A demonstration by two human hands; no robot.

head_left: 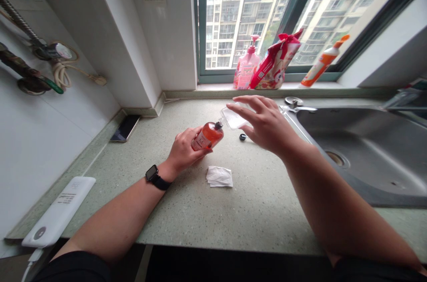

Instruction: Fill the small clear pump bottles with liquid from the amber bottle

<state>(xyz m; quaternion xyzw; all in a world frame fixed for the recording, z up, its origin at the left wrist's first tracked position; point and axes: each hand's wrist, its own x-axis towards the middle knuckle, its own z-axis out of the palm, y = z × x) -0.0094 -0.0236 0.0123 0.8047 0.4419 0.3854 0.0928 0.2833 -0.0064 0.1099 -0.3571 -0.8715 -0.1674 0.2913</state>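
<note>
My left hand (187,146) is wrapped round a bottle of orange-red liquid (207,136) with a white label, tilted to the right above the counter. In my right hand (262,119) is a clear, flat-sided bottle (234,117), held between thumb and fingers and tipped so its neck meets the dark opening of the orange-red one. Whether the two necks touch, I cannot tell. A small black cap (243,137) lies on the counter just below my right hand. Nearer to me is a folded white tissue (219,176).
A steel sink (373,148) is set in at the right. On the windowsill stand a pink pump bottle (246,66), a red bag (276,62) and an orange-white bottle (322,64). A phone (125,128) and a white power bank (60,211) lie at the left.
</note>
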